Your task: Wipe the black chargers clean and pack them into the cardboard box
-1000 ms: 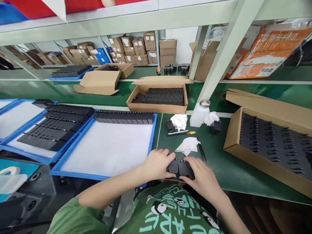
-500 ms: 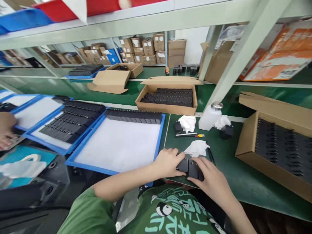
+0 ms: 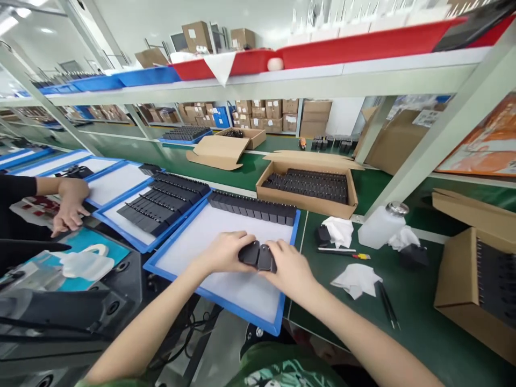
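My left hand (image 3: pixel 223 251) and my right hand (image 3: pixel 291 271) hold a small cluster of black plastic parts (image 3: pixel 258 256) between them, pressed together side by side. The cluster hovers over the white liner of a blue-rimmed tray (image 3: pixel 226 306). A row of the same black parts (image 3: pixel 252 206) stands along that tray's far edge. The parts' undersides and my fingertips behind them are hidden.
A second blue tray (image 3: pixel 133 236) with rows of black parts lies to the left. A co-worker's hand (image 3: pixel 69 207) rests further left. On the green bench sit white cloths (image 3: pixel 355 279), a white bottle (image 3: pixel 379 228), a small screwdriver (image 3: pixel 342 251), tweezers (image 3: pixel 387 305) and cardboard boxes (image 3: pixel 308 188) of parts.
Both hands carried the black parts from the green bench leftward over the blue tray. The view lifted and swung left, bringing the co-worker's hand into sight.
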{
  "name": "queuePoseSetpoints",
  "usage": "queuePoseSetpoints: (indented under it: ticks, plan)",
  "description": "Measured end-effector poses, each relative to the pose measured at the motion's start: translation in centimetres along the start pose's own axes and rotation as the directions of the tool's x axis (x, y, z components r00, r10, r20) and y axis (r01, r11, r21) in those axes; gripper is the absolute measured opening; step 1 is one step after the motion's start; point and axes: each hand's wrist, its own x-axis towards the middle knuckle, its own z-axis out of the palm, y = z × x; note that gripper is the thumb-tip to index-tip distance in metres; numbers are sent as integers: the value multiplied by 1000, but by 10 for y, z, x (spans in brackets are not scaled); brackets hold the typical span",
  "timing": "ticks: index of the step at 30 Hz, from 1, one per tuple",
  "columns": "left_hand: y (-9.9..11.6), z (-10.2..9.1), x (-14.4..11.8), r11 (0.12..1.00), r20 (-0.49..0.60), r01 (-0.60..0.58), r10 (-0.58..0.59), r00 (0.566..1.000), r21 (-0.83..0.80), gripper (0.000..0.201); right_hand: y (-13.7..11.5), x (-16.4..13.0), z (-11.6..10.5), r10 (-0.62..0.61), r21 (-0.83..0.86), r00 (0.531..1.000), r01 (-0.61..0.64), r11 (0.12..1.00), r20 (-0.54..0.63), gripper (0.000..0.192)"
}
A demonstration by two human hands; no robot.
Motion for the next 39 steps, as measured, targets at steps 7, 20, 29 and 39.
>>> queuePoseSetpoints:
  ticks: [7, 20, 29, 39]
  plan:
    - [-42, 11, -15, 999, -49, -15, 13, 999, -36, 71, -4, 11, 23, -19, -6, 1000, 19, 1000, 25, 83]
    - [-101, 43, 149, 988, 58, -119, 113, 992, 102, 39, 87, 133, 6, 19, -200, 978, -62, 978, -207, 37]
    - [-83, -7, 146, 954, 64, -196, 186, 981, 227, 45, 62, 116, -30, 13, -157, 958, -60, 986, -286, 36]
    - [119, -30, 64, 946, -99, -264, 286, 953, 189, 58, 72, -112, -83, 69, -80, 931, -104, 991, -359, 60]
